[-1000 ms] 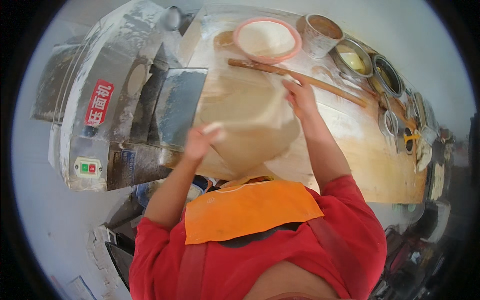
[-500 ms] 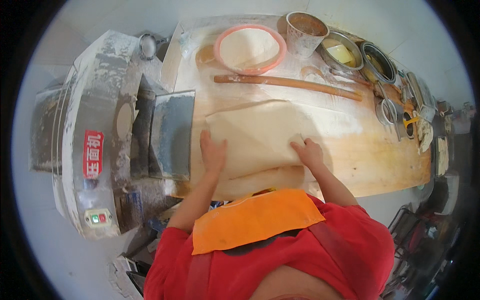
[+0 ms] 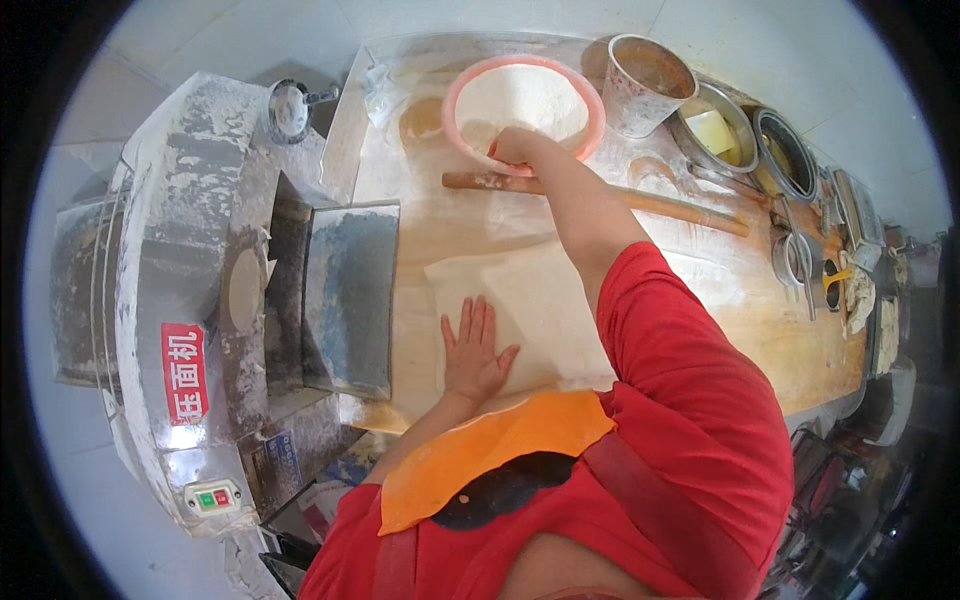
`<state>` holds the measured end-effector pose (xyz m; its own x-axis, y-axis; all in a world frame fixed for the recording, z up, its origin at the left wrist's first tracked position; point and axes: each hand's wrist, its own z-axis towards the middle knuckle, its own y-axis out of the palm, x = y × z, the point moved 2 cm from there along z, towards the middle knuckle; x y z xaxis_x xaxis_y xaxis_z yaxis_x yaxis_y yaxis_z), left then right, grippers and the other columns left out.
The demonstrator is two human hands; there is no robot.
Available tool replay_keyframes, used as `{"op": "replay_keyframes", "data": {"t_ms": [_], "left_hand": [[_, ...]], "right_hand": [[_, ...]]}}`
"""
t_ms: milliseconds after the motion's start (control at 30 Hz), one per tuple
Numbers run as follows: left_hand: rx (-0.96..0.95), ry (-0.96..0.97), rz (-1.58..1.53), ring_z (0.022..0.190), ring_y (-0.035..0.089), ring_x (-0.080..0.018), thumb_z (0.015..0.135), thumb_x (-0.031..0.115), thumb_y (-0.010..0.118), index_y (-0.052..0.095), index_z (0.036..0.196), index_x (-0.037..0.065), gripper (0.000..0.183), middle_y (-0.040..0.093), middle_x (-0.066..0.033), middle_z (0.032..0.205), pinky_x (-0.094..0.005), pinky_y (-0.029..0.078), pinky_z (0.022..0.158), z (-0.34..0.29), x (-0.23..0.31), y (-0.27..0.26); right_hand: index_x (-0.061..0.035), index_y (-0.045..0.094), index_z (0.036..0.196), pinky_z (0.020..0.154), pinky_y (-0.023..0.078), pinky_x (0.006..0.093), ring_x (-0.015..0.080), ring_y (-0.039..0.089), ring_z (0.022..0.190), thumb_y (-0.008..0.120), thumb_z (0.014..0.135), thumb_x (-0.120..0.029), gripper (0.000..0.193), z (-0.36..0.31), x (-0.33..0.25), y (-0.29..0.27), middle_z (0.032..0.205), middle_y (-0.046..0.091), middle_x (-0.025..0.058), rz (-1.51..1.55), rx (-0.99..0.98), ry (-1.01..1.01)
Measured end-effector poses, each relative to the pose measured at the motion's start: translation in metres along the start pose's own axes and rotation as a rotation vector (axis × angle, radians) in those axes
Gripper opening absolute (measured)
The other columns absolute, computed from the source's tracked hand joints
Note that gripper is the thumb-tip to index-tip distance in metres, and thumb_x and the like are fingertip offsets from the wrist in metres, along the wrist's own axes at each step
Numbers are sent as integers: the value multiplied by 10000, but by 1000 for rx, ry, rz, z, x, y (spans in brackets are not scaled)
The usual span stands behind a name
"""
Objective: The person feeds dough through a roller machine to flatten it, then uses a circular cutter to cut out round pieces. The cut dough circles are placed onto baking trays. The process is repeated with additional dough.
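Worktop [image 3: 805, 345], wooden and dusted with flour, is spread across much of the view, and its left end is flanked by a large metal machine [image 3: 190, 240] caked with white, on which a dark plate [image 3: 350, 290] is set facing the boards. On the near middle of the worktop a pale dough sheet [image 3: 545, 310] is laid flat; its near side is partly covered from sight by an orange apron [image 3: 490, 455], and its right edge cannot be made out past the red right sleeve [image 3: 690, 330]. Beyond the sheet a wooden rolling pin [image 3: 680, 208] is laid crosswise, crossed from above by the right forearm. Just behind the pin a pink bowl [image 3: 596, 105] filled with white flour [image 3: 500, 95] is placed, and to its right are ranged a white tub [image 3: 630, 105] stained brown inside, a metal bowl [image 3: 692, 140] and a dark-lined pot [image 3: 790, 150]. The left hand [image 3: 475, 355] is rested on the left part of the dough sheet, back uppermost, with fingers stretched and thumb spread wide; nothing is gripped. The right hand [image 3: 515, 147] is dipped into the near side of the pink bowl; its fingers are bent downward and partly hidden, so whether flour is gripped cannot be told. Inside the metal bowl a small yellow block [image 3: 713, 132] is contained.
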<state>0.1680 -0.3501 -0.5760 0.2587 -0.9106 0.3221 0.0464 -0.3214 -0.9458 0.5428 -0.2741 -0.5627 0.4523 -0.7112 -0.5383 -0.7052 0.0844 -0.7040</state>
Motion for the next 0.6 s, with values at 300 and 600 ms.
{"op": "replay_keyframes", "data": {"t_ms": [300, 600], "left_hand": [[79, 23, 17, 1421, 166, -337, 871, 405, 551, 309, 1404, -41, 735, 257, -182, 1508, -618, 97, 1093, 6, -1, 5], [242, -672, -331, 1246, 439, -367, 831, 305, 650, 397, 1309, -69, 657, 460, -268, 1320, -454, 355, 1015, -39, -22, 3]], "right_hand": [[21, 667, 941, 732, 507, 351, 250, 635, 771, 608, 720, -61, 242, -170, 73, 36, 807, 662, 157, 119, 152, -73], [-20, 587, 1092, 1000, 376, 464, 377, 475, 1198, 586, 783, -106, 321, -276, 19, 218, 1164, 584, 197, -109, 385, -1004]]}}
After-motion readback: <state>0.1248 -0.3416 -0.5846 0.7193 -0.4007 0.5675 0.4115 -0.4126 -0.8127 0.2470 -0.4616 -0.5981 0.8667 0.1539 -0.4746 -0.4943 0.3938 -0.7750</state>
